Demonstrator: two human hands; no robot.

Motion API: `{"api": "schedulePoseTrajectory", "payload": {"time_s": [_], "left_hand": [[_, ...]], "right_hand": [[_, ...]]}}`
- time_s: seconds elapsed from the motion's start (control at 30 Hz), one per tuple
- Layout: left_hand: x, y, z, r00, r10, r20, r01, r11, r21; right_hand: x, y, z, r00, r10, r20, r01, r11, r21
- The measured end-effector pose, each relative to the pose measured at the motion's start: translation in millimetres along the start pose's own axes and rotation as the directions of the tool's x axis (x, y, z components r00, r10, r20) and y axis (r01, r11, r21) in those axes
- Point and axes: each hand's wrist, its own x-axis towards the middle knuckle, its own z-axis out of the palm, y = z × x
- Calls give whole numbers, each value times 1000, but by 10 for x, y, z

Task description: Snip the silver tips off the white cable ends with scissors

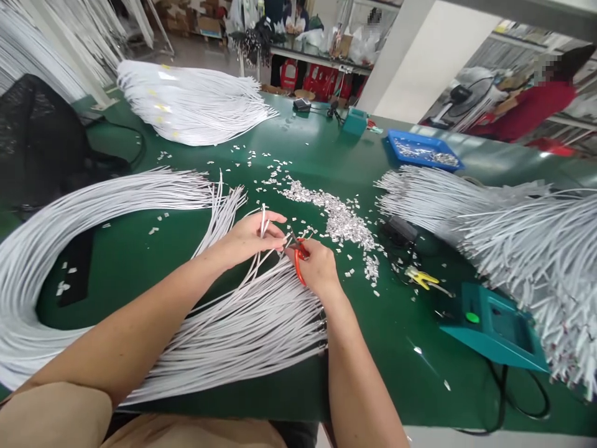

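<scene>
Small pale clippings (413, 151) are held in a blue tray (395, 135), spread over its floor, at the far side of the green bench (382, 373). Cardboard boxes (209, 26) are stacked on the floor beyond, and clear plastic bags (364, 50) are set on a farther bench; what is held in either cannot be made out.

A long heap of similar clippings (347, 221) is strewn across the middle of the green surface. White cables (252, 317) are looped over the left side of it, their ends gathered below the hands. A few strands (263, 218) are pinched in the left hand (256, 235). The right hand (319, 264) is closed around orange-handled scissors (298, 267), whose blades are pointed toward the left fingertips; whether a strand is touched by them cannot be told.

More cables are piled at the right, near a teal device (494, 326) and a yellow-handled tool (422, 278). The room is divided by a white pillar (413, 56), beside which a person in red (536, 115) is seen.
</scene>
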Motion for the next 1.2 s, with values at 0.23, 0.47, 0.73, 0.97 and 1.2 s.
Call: {"api": "schedulePoseTrajectory", "payload": {"time_s": [0.23, 0.47, 0.73, 0.97, 1.2], "left_hand": [[17, 36, 32, 997, 20, -69, -15, 997, 70], [30, -52, 9, 999, 34, -14, -33, 998, 58], [43, -74, -36, 999, 6, 36, -7, 1000, 26], [-7, -7, 21, 1000, 9, 28, -11, 997, 74], [-17, 7, 80, 1000, 13, 9, -15, 980, 197]], "right_hand": [[-19, -10, 4, 998, -56, 24, 59, 991, -117], [-29, 9, 27, 995, -99, 2, 98, 984, -146], [-32, 12, 17, 994, -112, 10, 112, 988, -107], [-25, -62, -103, 993, 35, -109, 29, 843, 537], [-16, -121, -67, 986, 164, 41, -135, 614, 778]]}}
